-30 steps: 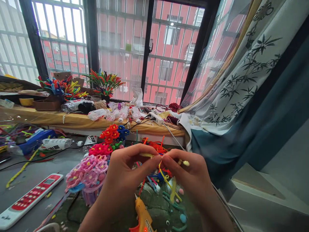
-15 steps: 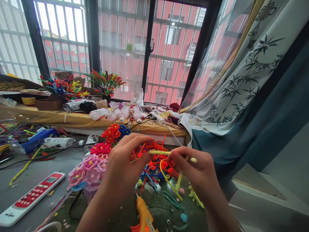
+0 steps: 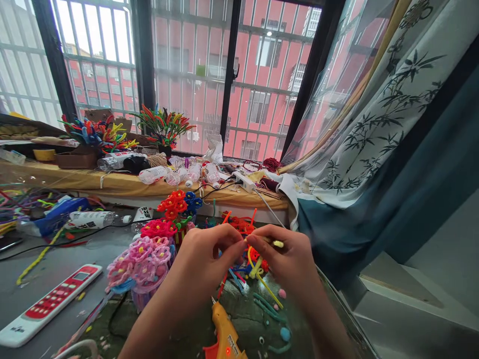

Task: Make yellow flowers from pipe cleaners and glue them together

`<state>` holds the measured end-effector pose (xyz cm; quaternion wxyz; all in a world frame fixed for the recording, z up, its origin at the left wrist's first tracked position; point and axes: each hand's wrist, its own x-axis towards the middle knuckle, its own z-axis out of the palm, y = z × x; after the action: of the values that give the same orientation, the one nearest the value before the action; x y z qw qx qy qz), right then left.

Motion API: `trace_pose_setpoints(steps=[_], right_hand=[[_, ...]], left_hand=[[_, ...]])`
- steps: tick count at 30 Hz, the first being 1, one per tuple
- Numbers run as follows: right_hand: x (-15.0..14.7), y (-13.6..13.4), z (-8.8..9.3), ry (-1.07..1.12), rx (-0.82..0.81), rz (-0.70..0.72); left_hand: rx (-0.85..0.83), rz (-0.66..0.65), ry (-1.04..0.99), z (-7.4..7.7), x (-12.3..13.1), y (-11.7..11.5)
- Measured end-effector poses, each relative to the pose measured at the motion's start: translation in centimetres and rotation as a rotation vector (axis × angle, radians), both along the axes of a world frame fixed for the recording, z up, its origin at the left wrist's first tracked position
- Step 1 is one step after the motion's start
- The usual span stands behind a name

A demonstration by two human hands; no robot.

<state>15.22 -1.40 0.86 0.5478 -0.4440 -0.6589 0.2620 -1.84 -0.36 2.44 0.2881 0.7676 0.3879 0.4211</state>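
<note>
Over the table, my left hand [image 3: 209,259] and my right hand [image 3: 290,257] meet fingertip to fingertip, both pinching a pale yellow pipe cleaner [image 3: 278,244]. One fuzzy end pokes out by my right fingers; most of its length is hidden behind them. Below and behind the hands lies a heap of orange-red pipe cleaners [image 3: 239,223], partly covered by them. A longer yellow pipe cleaner [image 3: 272,293] slants across the table under my right hand. Left of my left hand stand pink pipe-cleaner flowers [image 3: 149,264], with red flowers [image 3: 172,204] and blue flowers [image 3: 193,202] behind.
An orange glue gun [image 3: 225,331], its red light on, lies at the front. Green pipe-cleaner pieces [image 3: 267,306] and a blue pompom [image 3: 285,334] are right of it. A red-and-white remote [image 3: 52,304] and plastic bottle [image 3: 92,220] lie left. A cluttered ledge [image 3: 123,185] runs behind.
My hands have drawn together, so the stretch of yellow pipe cleaner seen between them is now covered by fingertips. My right hand moved left; my left hand dropped slightly.
</note>
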Motion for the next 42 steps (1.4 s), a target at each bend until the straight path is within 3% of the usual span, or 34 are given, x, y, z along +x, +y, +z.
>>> trace_pose_setpoints(steps=[5, 8, 11, 14, 17, 22, 31, 38, 42], right_hand=[[0.0, 0.7, -0.4, -0.066, 0.047, -0.146], [-0.2, 1.1, -0.7, -0.106, 0.067, -0.201], [-0.6, 1.1, -0.7, -0.102, 0.081, -0.206], [-0.7, 1.0, -0.6, -0.061, 0.066, -0.207], [-0.6, 0.9, -0.5, 0.064, 0.015, -0.139], [-0.5, 1.1, -0.6, 0.366, -0.085, 0.06], [0.3, 1.5, -0.5, 0.672, -0.161, 0.224], [0.0, 1.3, -0.5, 0.517, -0.08, 0.147], [-0.1, 1.1, -0.4, 0.436, -0.014, 0.036]], left_hand=[[-0.08, 0.029, -0.13, -0.1, -0.2, 0.4], [-0.194, -0.051, -0.219, -0.3, 0.1, 0.4], [-0.245, -0.124, -0.156, -0.6, 0.9, 0.3], [-0.237, -0.096, -0.054, -0.9, 1.5, 0.1], [-0.277, -0.124, -0.068, -0.9, 1.9, 0.0], [-0.413, -0.272, -0.255, -0.5, 2.0, -0.2], [-0.337, -0.285, -0.371, -0.5, 1.9, -0.2], [-0.449, -0.379, -0.387, -0.8, 1.9, 0.5], [-0.44, -0.343, -0.362, -1.0, 2.1, 0.6]])
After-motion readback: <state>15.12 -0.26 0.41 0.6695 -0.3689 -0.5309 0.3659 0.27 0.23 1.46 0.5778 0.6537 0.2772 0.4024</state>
